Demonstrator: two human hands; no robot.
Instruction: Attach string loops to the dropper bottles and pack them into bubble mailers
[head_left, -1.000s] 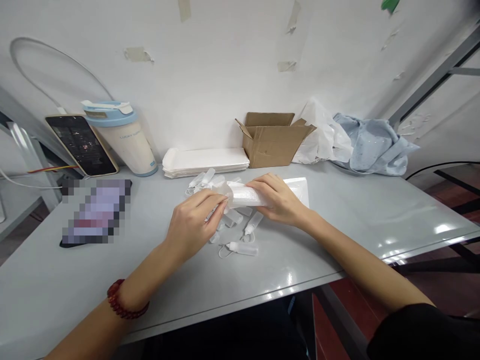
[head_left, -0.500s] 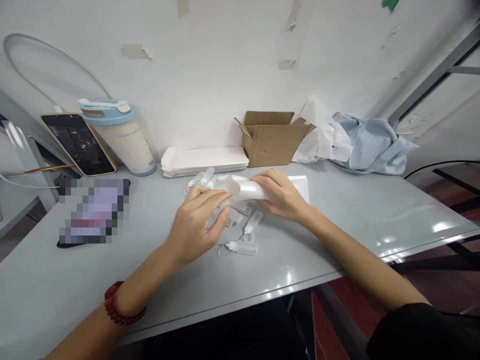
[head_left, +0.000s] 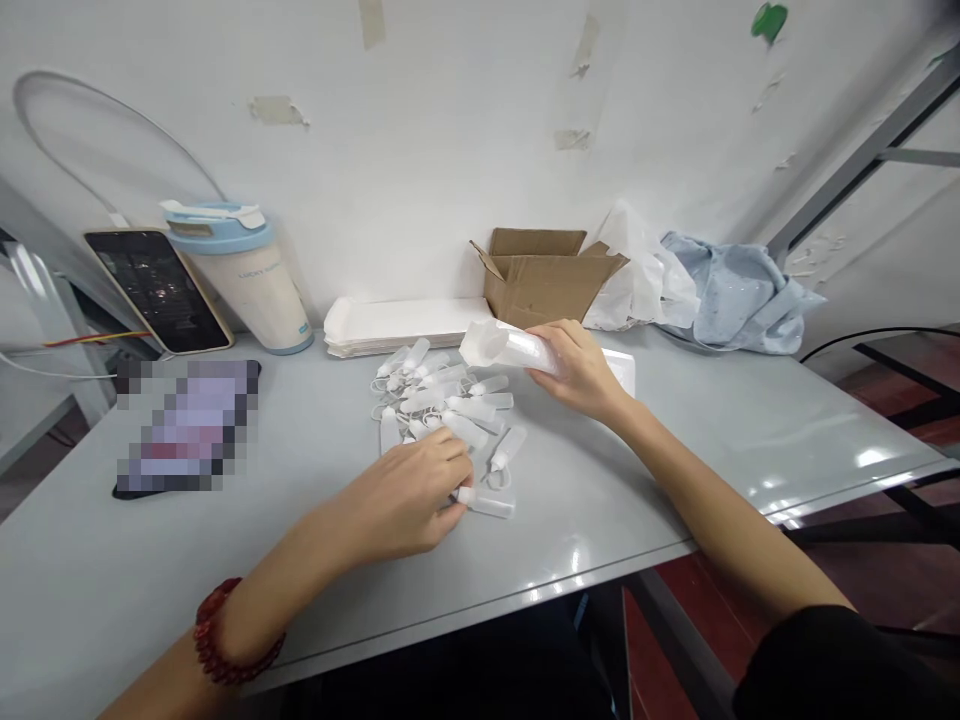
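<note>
Many small bottles (head_left: 442, 376) lie loose, left of the white pouch (head_left: 525, 352) held open-mouthed by the right hand (head_left: 579, 368); left hand (head_left: 420, 490) narrowed at the nearest bottle (head_left: 492, 502), grip unclear.

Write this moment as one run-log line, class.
left hand: at small bottle | right hand: holding white pouch | cardboard box: flaps open
</note>
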